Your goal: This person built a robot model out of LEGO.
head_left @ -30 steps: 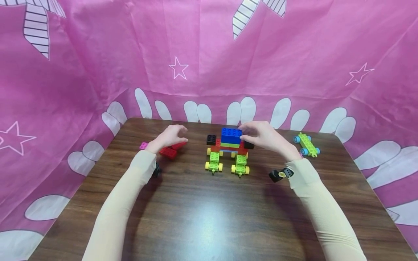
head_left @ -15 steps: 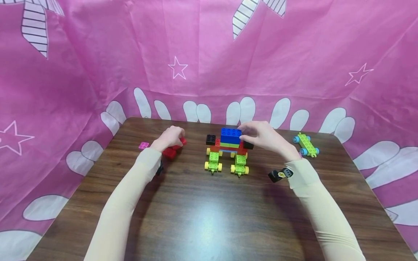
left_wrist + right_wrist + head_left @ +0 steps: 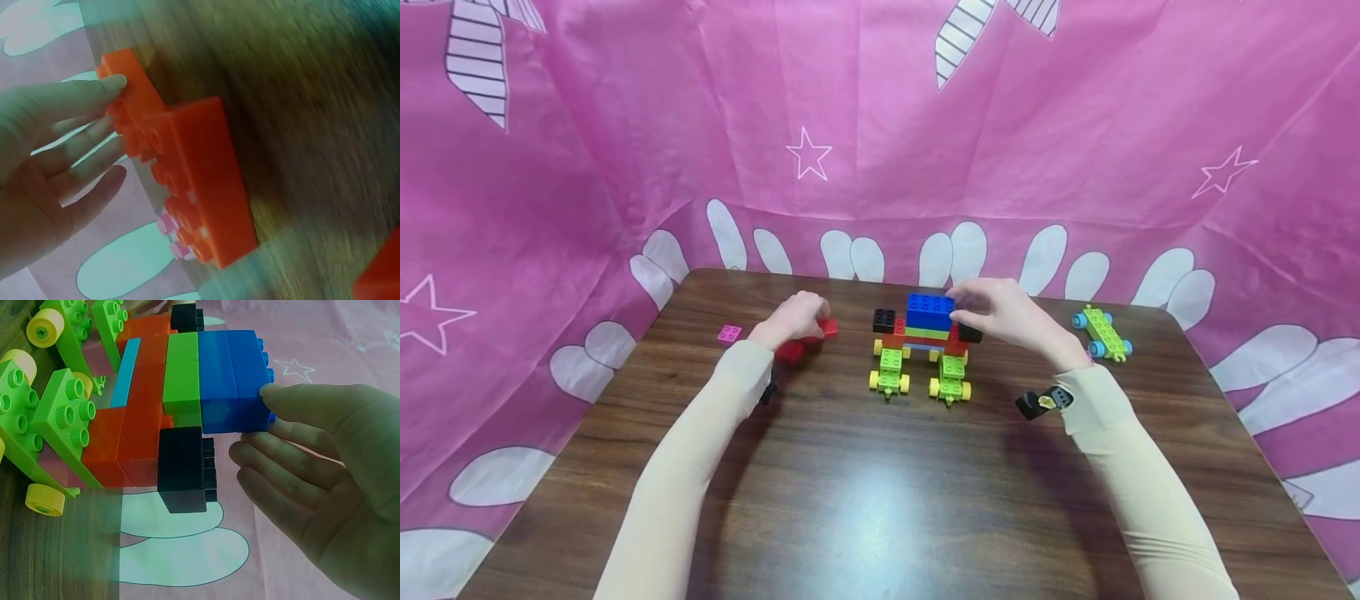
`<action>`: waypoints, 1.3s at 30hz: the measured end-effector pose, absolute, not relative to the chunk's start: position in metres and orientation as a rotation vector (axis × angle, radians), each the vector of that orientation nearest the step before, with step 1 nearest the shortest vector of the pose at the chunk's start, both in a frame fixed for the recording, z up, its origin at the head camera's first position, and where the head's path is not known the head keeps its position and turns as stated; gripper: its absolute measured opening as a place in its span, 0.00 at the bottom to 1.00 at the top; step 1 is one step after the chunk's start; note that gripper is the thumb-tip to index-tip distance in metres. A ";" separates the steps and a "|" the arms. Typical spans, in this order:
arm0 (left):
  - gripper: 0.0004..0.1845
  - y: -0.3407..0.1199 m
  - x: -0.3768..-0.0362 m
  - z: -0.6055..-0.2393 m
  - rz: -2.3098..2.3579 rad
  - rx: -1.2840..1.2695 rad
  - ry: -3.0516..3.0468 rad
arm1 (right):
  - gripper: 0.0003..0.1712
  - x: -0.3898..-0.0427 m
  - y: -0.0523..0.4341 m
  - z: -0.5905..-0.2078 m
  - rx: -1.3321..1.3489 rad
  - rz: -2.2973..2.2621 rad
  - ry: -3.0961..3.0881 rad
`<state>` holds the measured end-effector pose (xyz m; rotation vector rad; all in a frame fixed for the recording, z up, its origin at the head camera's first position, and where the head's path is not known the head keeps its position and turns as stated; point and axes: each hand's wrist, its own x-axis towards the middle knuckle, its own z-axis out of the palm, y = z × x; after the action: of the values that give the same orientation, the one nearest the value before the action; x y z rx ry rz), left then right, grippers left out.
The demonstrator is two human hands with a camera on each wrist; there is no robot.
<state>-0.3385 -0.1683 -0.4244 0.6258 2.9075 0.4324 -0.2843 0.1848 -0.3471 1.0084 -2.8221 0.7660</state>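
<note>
My left hand pinches a small red brick just left of the brick build. In the left wrist view the thumb of that hand lies on this brick. A longer red brick lies nearer the wrist, and in the head view it sits below the hand. The build stands on two green wheeled bases and has red, green and blue layers. My right hand rests at its right side. One fingertip of that hand touches the top blue brick, and the other fingers stay slightly off the black brick.
A small pink plate lies on the brown table at the far left. A spare green chassis with blue wheels sits at the far right. Pink cloth with white shapes surrounds the table.
My left hand closed on the small red brick and carried it a little right, toward the build. The right hand and the build stayed still.
</note>
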 end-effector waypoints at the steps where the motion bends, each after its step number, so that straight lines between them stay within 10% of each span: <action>1: 0.19 -0.169 -0.338 -0.424 0.432 0.603 2.902 | 0.20 -0.284 0.185 -0.347 1.008 0.768 -2.821; 39: 0.22 -0.158 -0.323 -0.359 0.952 0.794 2.830 | 0.20 -0.284 0.186 -0.344 1.011 0.777 -2.831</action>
<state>-0.3228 -0.1579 -0.3590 0.7937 2.8304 0.9520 -0.2844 0.1856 -0.3438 1.0108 -2.8306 0.7769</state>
